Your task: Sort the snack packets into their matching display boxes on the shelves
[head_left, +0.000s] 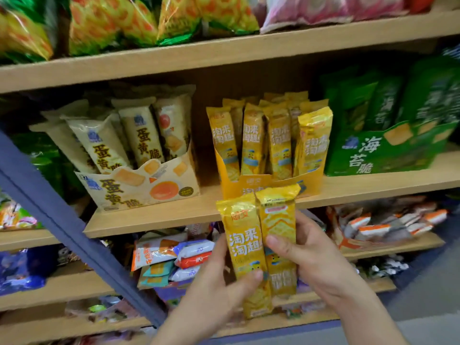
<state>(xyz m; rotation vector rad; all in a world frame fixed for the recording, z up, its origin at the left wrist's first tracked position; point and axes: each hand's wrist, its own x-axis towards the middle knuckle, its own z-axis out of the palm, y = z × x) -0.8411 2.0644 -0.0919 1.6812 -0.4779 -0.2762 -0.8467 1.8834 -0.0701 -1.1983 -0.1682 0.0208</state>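
The wooden middle shelf (174,216) carries three open boxes side by side: a cream box (139,189) at the left, a yellow box (231,188) in the middle, a green box (388,155) at the right, each with packets standing in it; the top shelf (224,51) holds puffy yellow-green bags (112,23); the lower shelf (403,246) holds orange-and-grey packets (378,227)

I see a blue-grey fabric strap (62,220) slanting across the left, from the left edge down to the near middle, closest to my camera. Grey floor (428,319) shows at the near right. Far up, big yellow-green bags (112,21) sit in a row.
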